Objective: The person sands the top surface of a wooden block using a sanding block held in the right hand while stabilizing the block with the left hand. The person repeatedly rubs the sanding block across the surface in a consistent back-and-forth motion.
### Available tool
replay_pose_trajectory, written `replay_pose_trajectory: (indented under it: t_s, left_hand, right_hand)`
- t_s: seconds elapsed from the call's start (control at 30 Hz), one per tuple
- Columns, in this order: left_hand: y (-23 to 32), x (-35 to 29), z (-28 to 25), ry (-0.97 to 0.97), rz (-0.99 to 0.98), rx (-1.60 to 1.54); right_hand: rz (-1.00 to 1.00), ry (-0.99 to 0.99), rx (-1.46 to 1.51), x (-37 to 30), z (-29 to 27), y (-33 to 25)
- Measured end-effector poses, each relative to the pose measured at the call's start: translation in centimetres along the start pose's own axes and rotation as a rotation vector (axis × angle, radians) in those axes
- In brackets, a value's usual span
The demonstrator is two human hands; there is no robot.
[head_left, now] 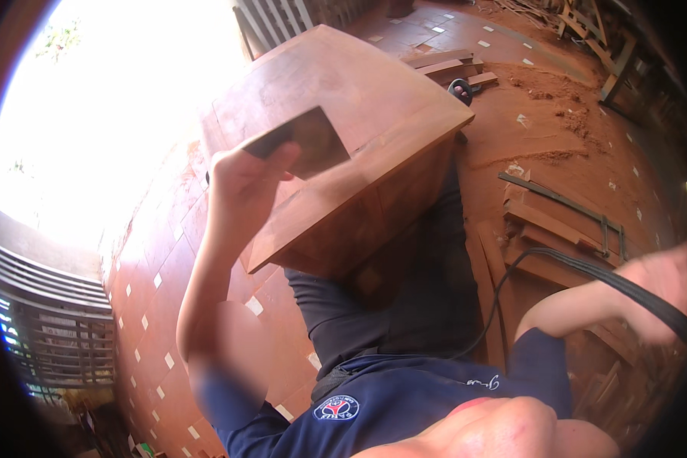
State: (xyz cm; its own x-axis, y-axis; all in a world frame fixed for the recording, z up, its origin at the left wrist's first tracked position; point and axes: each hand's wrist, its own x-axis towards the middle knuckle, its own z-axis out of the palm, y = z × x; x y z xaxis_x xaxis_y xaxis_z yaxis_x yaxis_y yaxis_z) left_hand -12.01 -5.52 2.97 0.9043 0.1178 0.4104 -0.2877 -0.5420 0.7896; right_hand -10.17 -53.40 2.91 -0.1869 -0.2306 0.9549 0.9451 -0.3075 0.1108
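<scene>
My left hand (248, 172) is closed on a thin dark rectangular sheet (317, 141), pinching it at its near left corner. I cannot tell whether the sheet is sandpaper or something else. It appears just over a large brown wooden tabletop or box-like piece (374, 84), with a thick front edge, which lies across my legs. At the far right, my right hand (664, 294) is raised, blurred by motion and partly cut off by the dark rim, so its fingers cannot be made out. Black cables (626, 286) run past it toward my waist.
Planks and offcuts (546, 229) lie to the right, with a metal bar (557, 198) over them. Reddish sawdust (557, 122) covers part of the tiled floor (160, 336). My sandalled foot (459, 91) shows beyond the wooden piece. A slatted grille (49, 320) stands at left.
</scene>
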Motion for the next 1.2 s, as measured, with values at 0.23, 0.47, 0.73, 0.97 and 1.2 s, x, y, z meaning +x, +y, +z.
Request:
replay_pose_trajectory:
  t_s: [0.23,0.47,0.73,0.97,1.2]
  left_hand:
    - [-9.1,12.2,-0.5,0.255,0.182,0.178]
    - [-15.2,11.1,0.4,0.003,0.31,0.546]
    - [-4.8,0.5,0.3,-0.187,0.362,0.34]
    - [-2.1,0.7,-3.0,0.179,-0.011,-0.022]
    - [-11.8,13.3,-3.8,0.311,0.166,0.3]
  right_hand:
    - [1.505,-1.006,-0.408,-34.4,3.4,2.1]
    - [1.375,-1.701,-0.698,-40.4,7.8,-5.0]
    - [1.34,-1.667,-0.691,-40.6,7.1,-5.0]
    - [1.295,-1.657,-0.697,-40.9,7.5,-5.0]
    - [1.279,-1.663,-0.717,-41.0,7.3,-4.7]
